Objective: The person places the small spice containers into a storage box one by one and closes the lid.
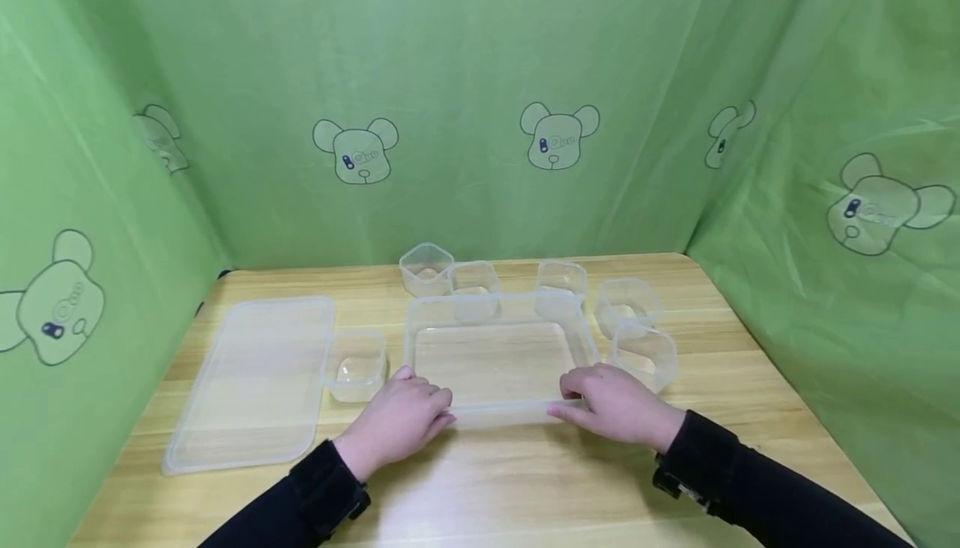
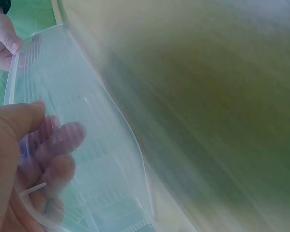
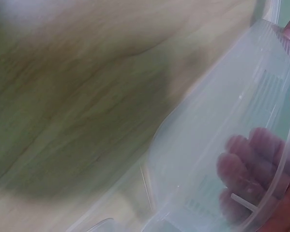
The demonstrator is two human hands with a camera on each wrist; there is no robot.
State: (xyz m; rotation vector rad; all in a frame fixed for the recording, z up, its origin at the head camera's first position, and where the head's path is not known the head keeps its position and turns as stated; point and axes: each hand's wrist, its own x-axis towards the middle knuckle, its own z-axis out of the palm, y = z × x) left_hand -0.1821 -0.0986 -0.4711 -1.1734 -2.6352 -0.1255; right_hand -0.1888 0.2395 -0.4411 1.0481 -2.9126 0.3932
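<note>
A large clear plastic container [image 1: 495, 414] stands at the middle of the wooden table, with nothing inside. My left hand [image 1: 401, 416] grips its near wall by the left corner, thumb outside and fingers curled over the rim to the inside. At the right end of that wall, my right hand [image 1: 618, 404] pinches the rim the same way. Through the clear wall [image 2: 101, 145] the left fingers show in the left wrist view. In the right wrist view the right fingers [image 3: 251, 164] show behind the plastic.
A flat clear lid [image 1: 251, 381] lies at the left. Between it and the container stands a small clear cup [image 1: 356, 369]. Several more small cups, such as one [image 1: 426, 271] at the back and one [image 1: 645, 356] at the right, surround the container. Green cloth [image 1: 465, 47] walls the table.
</note>
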